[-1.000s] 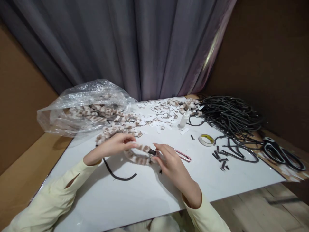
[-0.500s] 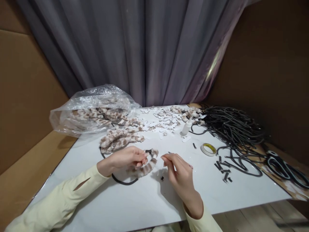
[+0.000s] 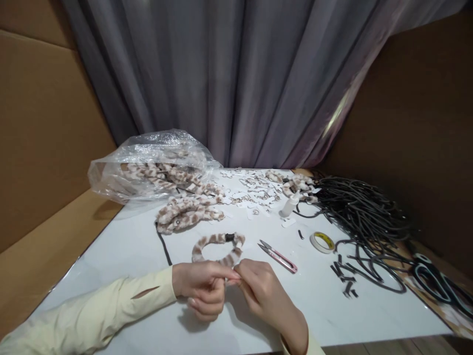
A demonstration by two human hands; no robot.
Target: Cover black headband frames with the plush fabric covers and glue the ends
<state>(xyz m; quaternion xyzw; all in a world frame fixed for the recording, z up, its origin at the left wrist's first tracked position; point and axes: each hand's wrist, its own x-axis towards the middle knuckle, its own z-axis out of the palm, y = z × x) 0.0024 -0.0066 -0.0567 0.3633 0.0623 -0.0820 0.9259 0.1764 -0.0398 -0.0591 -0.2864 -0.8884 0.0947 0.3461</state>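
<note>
Here we are at the white tabletop, and the fluffy ring is lying on it, banded cream and brown, with a short black-wrapped section along its far side; just on the near side of the ring come both hands, the left hand from the left and the right hand from the right, and they meet at the fingertips; on the left, thumb and forefinger press together and reach across, the other fingers curling into the palm; on the right, the fingers are bunched and pinched against the left's tips; whether anything thin is caught between them, I cannot tell; part of the ring's near edge slips out of sight behind the hands, so contact there is unclear; over to the right of the ring, pink-handled snips lie with blades pointing back toward it; farther right of the ring sit a tape roll and little black offcuts, with a great tangle of black cords beyond those; past the ring and to its right, a small white bottle stands upright; past the ring and to its left, a fluffy bundle, and behind that a clear plastic bag bulging with more banded pieces.
</note>
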